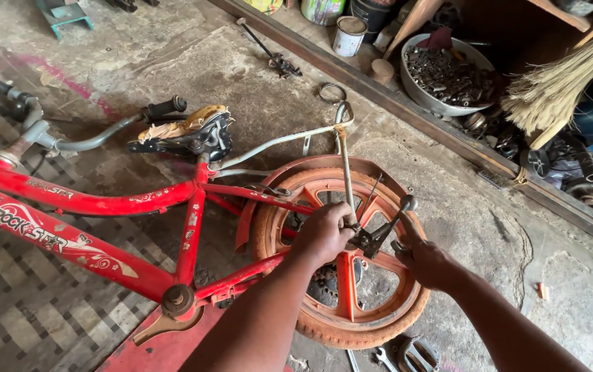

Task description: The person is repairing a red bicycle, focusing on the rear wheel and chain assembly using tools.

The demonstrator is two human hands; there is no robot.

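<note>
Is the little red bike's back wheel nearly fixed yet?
Not yet. The red bike already lies on its side, its torn seat untouched. In hand: the left hand grips the axle of the orange back wheel, and the right hand holds a spanner there. The wheel still sits in the frame, spanners waiting below.

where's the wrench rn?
Head view, centre-right: the wrench sits at the rear wheel hub of the red bicycle, gripped by the right hand, with the left hand beside it.
</note>
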